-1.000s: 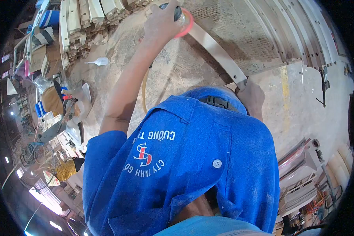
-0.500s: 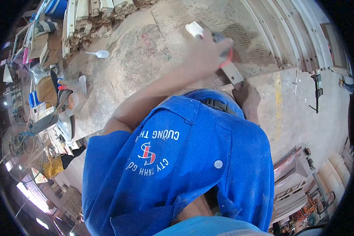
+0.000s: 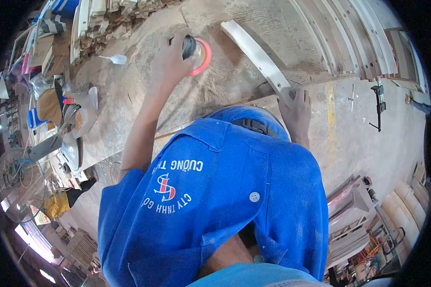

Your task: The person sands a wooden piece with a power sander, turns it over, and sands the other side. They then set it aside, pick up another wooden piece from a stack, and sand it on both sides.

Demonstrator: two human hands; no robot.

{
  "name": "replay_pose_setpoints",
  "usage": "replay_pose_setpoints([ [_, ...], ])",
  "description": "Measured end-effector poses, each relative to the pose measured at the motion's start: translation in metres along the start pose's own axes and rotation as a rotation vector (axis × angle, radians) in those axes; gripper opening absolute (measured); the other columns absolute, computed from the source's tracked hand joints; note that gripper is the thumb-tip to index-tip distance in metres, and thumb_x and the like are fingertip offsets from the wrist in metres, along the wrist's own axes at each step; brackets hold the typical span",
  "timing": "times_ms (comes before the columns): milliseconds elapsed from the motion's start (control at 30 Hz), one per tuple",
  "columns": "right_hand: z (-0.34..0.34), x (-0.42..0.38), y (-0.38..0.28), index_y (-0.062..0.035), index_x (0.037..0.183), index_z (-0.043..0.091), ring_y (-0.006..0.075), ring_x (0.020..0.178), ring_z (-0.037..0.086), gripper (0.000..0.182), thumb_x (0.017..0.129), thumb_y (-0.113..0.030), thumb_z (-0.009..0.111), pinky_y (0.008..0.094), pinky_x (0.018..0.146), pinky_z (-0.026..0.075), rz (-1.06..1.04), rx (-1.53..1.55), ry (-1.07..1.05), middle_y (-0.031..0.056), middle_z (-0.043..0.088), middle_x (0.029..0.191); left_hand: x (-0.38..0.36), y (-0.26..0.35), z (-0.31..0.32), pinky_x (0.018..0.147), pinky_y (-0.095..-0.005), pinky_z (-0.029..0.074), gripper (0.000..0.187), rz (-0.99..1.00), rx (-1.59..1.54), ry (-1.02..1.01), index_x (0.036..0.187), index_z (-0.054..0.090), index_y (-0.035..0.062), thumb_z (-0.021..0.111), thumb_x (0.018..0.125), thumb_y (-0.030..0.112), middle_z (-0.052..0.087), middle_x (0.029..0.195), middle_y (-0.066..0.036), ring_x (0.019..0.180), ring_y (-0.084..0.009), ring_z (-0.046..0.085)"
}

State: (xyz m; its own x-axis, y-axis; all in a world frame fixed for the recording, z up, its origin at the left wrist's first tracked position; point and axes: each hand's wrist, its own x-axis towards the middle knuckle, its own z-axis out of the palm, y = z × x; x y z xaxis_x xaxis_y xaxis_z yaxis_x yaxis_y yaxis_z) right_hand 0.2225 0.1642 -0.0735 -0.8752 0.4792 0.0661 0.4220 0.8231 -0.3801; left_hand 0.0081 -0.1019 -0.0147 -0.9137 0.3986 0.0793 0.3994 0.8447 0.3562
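My left hand (image 3: 170,60) grips a round black sander (image 3: 189,48) with a red-pink rim, tilted on its side and apart from the wood. A long, slightly curved pale wooden piece (image 3: 258,55) slants across the dusty work surface (image 3: 143,91). Around the near end of that piece my right hand (image 3: 297,112) is closed, beside a dark hole in the wood. The palm side of this hand is hidden.
Stacked wooden strips (image 3: 96,24) lie at the back left, and long curved pieces (image 3: 354,38) at the back right. A white bottle (image 3: 119,59) rests on the left. A black clamp (image 3: 379,107) is at right, a fan (image 3: 19,184) far left.
My left hand has moved left with the sander, away from the wooden piece, whose length is now uncovered. My right hand still holds the near end, which has shifted slightly.
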Motion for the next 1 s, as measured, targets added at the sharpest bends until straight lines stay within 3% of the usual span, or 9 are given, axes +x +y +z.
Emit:
replay_pose_setpoints([
  [100, -0.004, 0.001, 0.012, 0.002, 0.111, 0.059, 0.0357, 0.088, 0.066, 0.039, 0.089, -0.029, 0.066, 0.0434, 0.077, 0.053, 0.076, 0.366, -0.196, 0.02, 0.066, 0.103, -0.024, 0.007, 0.009, 0.09, -0.05, 0.05, 0.068, -0.027, -0.066, -0.04, 0.135, 0.05, 0.0242, 0.073, 0.072, 0.017, 0.053, 0.121, -0.022, 0.11, -0.0437, 0.058],
  [167, 0.006, 0.007, 0.036, 0.0042, 0.114, 0.059, 0.025, 0.083, 0.069, 0.042, 0.096, -0.034, 0.06, 0.0339, 0.071, 0.055, 0.373, 0.907, -0.636, 0.0158, 0.068, 0.096, -0.037, 0.013, 0.016, 0.086, -0.0519, 0.051, 0.062, 0.013, -0.116, -0.022, 0.133, 0.052, 0.0244, 0.07, 0.074, 0.012, 0.05, 0.125, -0.024, 0.108, -0.0462, 0.058],
  [200, -0.013, 0.008, 0.014, 0.0042, 0.11, 0.061, 0.0181, 0.078, 0.069, 0.043, 0.099, -0.037, 0.056, 0.0288, 0.067, 0.056, 0.439, 1.072, -0.614, 0.0127, 0.069, 0.091, -0.043, 0.026, 0.011, 0.087, -0.0502, 0.051, 0.059, -0.021, -0.204, -0.065, 0.131, 0.053, 0.0234, 0.071, 0.076, 0.011, 0.05, 0.124, -0.022, 0.108, -0.0446, 0.058],
  [367, 0.011, 0.008, 0.046, 0.0036, 0.117, 0.06, 0.02, 0.071, 0.069, 0.047, 0.097, -0.039, 0.06, 0.0317, 0.068, 0.058, 0.555, 1.247, -0.58, 0.0133, 0.068, 0.09, -0.052, 0.035, 0.014, 0.088, -0.049, 0.051, 0.061, -0.045, -0.137, -0.116, 0.132, 0.053, 0.0229, 0.074, 0.076, 0.012, 0.05, 0.124, -0.019, 0.11, -0.0425, 0.058],
  [667, 0.017, -0.03, 0.07, 0.0035, 0.125, 0.054, 0.0257, 0.096, 0.069, 0.046, 0.098, -0.033, 0.059, 0.0356, 0.075, 0.059, 0.809, 1.572, -0.246, 0.0174, 0.064, 0.111, -0.033, 0.03, 0.011, 0.087, -0.0491, 0.051, 0.056, 0.095, -0.104, -0.099, 0.129, 0.056, 0.0225, 0.075, 0.076, 0.02, 0.052, 0.118, -0.02, 0.105, -0.0426, 0.06],
  [733, 0.005, -0.032, 0.053, 0.0037, 0.128, 0.049, 0.03, 0.1, 0.068, 0.041, 0.099, -0.024, 0.057, 0.0365, 0.077, 0.059, 0.609, 1.625, -0.411, 0.0179, 0.063, 0.113, -0.01, 0.032, 0.015, 0.086, -0.0491, 0.052, 0.057, 0.173, -0.066, -0.007, 0.127, 0.059, 0.0199, 0.077, 0.073, 0.026, 0.054, 0.117, -0.023, 0.101, -0.0434, 0.061],
  [867, 0.014, -0.014, 0.044, 0.0059, 0.13, 0.045, 0.0336, 0.102, 0.068, 0.04, 0.1, -0.019, 0.055, 0.0385, 0.082, 0.059, 0.563, 1.717, -0.37, 0.0198, 0.062, 0.117, 0.067, 0.048, 0.03, 0.087, -0.0482, 0.051, 0.057, 0.142, -0.025, -0.016, 0.129, 0.056, 0.0195, 0.073, 0.076, 0.029, 0.055, 0.116, -0.024, 0.103, -0.0425, 0.06],
  [933, 0.017, 0.001, 0.045, 0.0069, 0.135, 0.042, 0.0373, 0.109, 0.064, 0.048, 0.098, -0.019, 0.057, 0.0452, 0.095, 0.054, 0.608, 1.676, -0.386, 0.0221, 0.059, 0.123, 0.086, 0.074, 0.02, 0.09, -0.0476, 0.049, 0.059, 0.191, -0.018, -0.036, 0.131, 0.054, 0.0203, 0.073, 0.076, 0.032, 0.054, 0.115, -0.024, 0.108, -0.0412, 0.059],
  [1000, 0.021, 0.004, 0.049, 0.0078, 0.135, 0.041, 0.0371, 0.108, 0.065, 0.049, 0.098, -0.019, 0.057, 0.0452, 0.096, 0.054, 0.627, 1.75, -0.375, 0.023, 0.059, 0.123, 0.09, 0.114, 0.013, 0.076, -0.0482, 0.052, 0.047, -0.007, -0.164, -0.194, 0.124, 0.056, 0.0111, 0.065, 0.082, 0.03, 0.064, 0.094, -0.026, 0.083, -0.0434, 0.064],
])
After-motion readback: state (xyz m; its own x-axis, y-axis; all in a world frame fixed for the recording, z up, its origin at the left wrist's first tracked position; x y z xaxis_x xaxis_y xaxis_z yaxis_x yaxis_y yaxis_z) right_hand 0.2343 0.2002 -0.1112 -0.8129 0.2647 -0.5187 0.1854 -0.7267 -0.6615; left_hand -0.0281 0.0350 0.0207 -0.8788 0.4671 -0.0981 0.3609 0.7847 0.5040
